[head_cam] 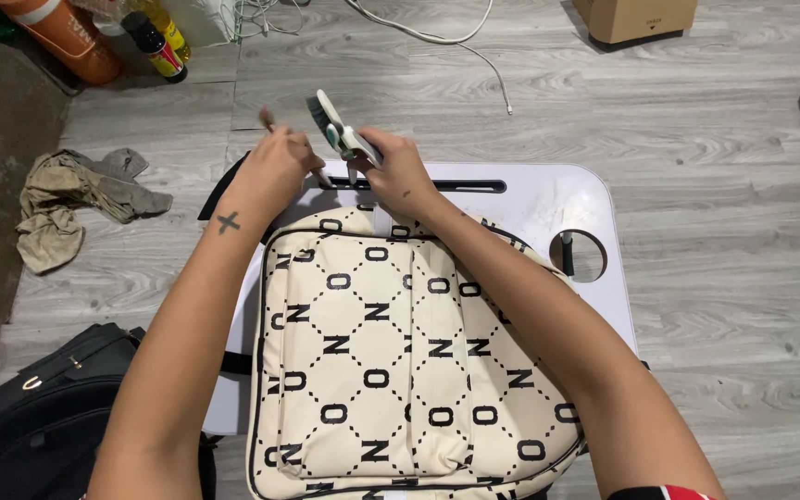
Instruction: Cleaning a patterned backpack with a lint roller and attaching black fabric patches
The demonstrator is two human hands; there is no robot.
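I see a cream backpack (400, 361) with black letter print lying flat on the white worktop (557, 199). At its top edge both hands meet — my right hand (398, 171) grips a white-and-teal tool (337, 125), my left hand (275, 167) is clenched around a thin stick (268, 118). Left of the backpack lie a crumpled rag (71, 199) and a black bag (39, 417).

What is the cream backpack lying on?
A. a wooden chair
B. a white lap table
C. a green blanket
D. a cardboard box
B: the cream backpack lies flat on a white lap table, whose bare top and round cup hole show past the bag's far right side, while both the left hand and the right hand work at the bag's top edge.
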